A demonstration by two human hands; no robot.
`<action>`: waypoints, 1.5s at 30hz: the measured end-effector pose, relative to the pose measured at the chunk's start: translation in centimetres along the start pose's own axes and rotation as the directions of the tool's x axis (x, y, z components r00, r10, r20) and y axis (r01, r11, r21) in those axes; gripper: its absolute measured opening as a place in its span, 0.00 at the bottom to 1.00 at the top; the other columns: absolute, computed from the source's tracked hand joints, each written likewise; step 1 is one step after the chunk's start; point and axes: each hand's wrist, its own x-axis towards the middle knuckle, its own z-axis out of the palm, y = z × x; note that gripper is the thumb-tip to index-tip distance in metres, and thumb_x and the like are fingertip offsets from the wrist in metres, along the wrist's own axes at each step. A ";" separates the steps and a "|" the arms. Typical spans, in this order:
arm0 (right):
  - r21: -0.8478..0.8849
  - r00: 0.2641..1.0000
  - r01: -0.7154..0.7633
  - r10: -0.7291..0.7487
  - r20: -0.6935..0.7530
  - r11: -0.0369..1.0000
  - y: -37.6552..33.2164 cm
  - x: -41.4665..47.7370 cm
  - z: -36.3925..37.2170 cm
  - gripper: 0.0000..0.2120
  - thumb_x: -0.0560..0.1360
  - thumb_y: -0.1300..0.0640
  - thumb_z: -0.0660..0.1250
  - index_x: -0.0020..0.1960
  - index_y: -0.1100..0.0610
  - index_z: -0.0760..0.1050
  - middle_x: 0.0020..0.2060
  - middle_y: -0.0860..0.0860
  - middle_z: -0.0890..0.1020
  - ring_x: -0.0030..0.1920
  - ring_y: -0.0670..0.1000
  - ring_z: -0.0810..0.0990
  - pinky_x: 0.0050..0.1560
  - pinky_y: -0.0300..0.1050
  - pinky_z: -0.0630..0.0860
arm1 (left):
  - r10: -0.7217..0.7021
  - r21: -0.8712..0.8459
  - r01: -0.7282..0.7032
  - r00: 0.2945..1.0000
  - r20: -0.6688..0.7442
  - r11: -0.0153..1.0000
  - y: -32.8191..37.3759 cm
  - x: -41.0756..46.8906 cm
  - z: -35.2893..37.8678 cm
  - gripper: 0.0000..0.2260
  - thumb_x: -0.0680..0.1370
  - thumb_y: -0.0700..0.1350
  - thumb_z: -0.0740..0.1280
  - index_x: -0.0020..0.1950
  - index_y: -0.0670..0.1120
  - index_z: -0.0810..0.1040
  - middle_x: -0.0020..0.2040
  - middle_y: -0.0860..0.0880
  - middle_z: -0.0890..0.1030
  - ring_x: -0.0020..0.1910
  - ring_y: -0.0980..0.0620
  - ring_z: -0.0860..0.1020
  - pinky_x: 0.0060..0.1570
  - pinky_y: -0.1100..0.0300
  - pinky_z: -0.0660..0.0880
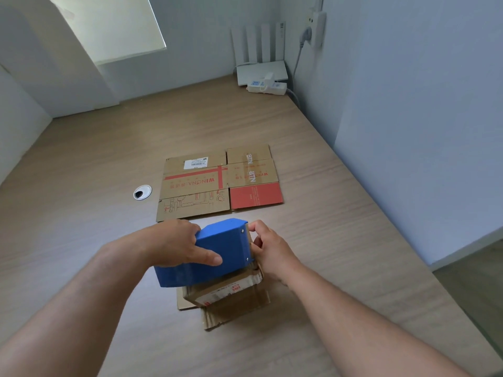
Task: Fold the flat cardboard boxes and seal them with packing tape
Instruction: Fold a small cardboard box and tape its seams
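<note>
gripping dispenser [227,244], left fingers [208,257]; right fingers [257,227] unclear; one folded box [228,293], one flat box [217,183]

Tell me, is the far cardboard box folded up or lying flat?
Flat. The far cardboard box lies spread on the table, panels and flaps level.

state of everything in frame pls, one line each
blue tape dispenser: held, resting on the folded box
folded box: erected, on table under the dispenser
flat box: unfolded, lying flat, untouched
left hand: grips dispenser's top
right hand: pinches dispenser's front end; tape not visible
power strip: something plugged in
</note>
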 end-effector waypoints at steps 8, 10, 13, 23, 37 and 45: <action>0.026 0.999 -0.030 0.029 0.039 0.999 0.1 0.1 -1.6 0.16 0.79 0.50 0.63 0.65 0.44 0.67 0.48 0.49 0.74 0.51 0.50 0.76 0.56 0.49 0.76 | -0.056 -0.040 0.059 0.997 0.059 0.997 -8.1 -3.4 -3.5 0.45 0.41 0.81 0.64 0.47 0.54 0.80 0.41 0.58 0.83 0.41 0.59 0.81 0.47 0.62 0.76; 0.021 0.998 -0.029 0.028 0.059 0.999 0.0 0.2 -1.5 0.16 0.79 0.51 0.63 0.65 0.44 0.67 0.49 0.49 0.74 0.52 0.49 0.76 0.55 0.47 0.76 | -0.088 -0.098 0.098 0.991 0.098 0.990 -11.2 -4.1 -3.0 0.47 0.37 0.80 0.66 0.46 0.53 0.82 0.38 0.58 0.84 0.39 0.59 0.83 0.47 0.62 0.77; -0.011 0.998 -0.018 0.019 0.058 1.000 -0.3 0.6 -1.3 0.15 0.79 0.52 0.63 0.65 0.46 0.68 0.46 0.47 0.72 0.49 0.49 0.75 0.52 0.43 0.73 | -0.047 -0.268 0.091 0.985 0.165 0.959 -12.7 -4.2 -1.5 0.41 0.44 0.75 0.72 0.47 0.51 0.83 0.41 0.54 0.85 0.41 0.54 0.84 0.51 0.56 0.78; 0.171 0.982 -0.100 0.069 0.176 0.980 -0.3 0.5 -1.7 0.14 0.79 0.53 0.62 0.57 0.34 0.68 0.49 0.53 0.79 0.50 0.49 0.80 0.49 0.42 0.78 | -0.009 -0.444 0.105 0.977 0.212 0.890 -13.2 -4.6 0.8 0.35 0.47 0.71 0.71 0.46 0.50 0.82 0.42 0.53 0.85 0.42 0.53 0.84 0.47 0.60 0.74; -0.123 0.993 -0.041 0.054 0.106 0.992 -0.9 1.0 -1.4 0.15 0.80 0.43 0.53 0.65 0.43 0.67 0.65 0.46 0.74 0.61 0.48 0.74 0.62 0.52 0.72 | 0.106 -0.651 0.056 0.973 0.207 0.757 -14.2 -5.2 1.5 0.40 0.45 0.67 0.78 0.48 0.43 0.84 0.47 0.43 0.85 0.46 0.43 0.84 0.51 0.53 0.77; -0.295 0.996 -0.020 0.045 0.078 0.955 -1.2 1.0 -1.3 0.20 0.80 0.38 0.45 0.68 0.39 0.64 0.67 0.45 0.73 0.66 0.51 0.71 0.64 0.57 0.70 | 0.285 -0.823 -0.153 0.958 0.011 0.548 -13.2 -7.2 -0.9 0.39 0.45 0.62 0.82 0.47 0.37 0.84 0.47 0.34 0.83 0.38 0.42 0.83 0.35 0.58 0.79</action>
